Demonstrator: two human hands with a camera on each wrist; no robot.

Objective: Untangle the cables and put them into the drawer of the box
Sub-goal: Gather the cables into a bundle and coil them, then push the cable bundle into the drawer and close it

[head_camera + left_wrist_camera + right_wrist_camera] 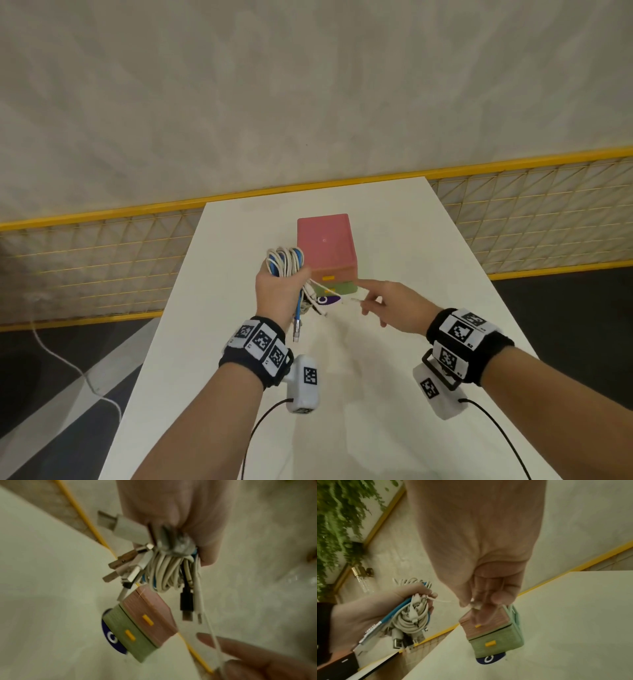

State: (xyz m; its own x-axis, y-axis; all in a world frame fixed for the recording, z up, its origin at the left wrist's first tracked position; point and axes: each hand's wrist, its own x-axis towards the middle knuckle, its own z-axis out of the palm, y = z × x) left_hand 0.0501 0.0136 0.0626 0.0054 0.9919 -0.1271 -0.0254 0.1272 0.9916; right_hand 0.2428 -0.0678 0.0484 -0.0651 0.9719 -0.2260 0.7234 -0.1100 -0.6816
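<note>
My left hand (279,291) grips a tangled bundle of white and blue cables (286,262) above the table, with several plugs (123,566) hanging below the fist. A thin white cable end (475,606) runs from the bundle to my right hand (380,303), which pinches it between thumb and finger, index finger stretched out. The box (327,253) stands just behind both hands: pink top, a pink drawer (150,616) and a green drawer (132,635) below, each with a yellow handle. Both drawers look closed.
The white table (394,377) is narrow, with its far edge against a yellow-framed mesh fence (102,253). A dark blue round sticker (489,659) lies on the table at the box's front. Dark floor lies on both sides.
</note>
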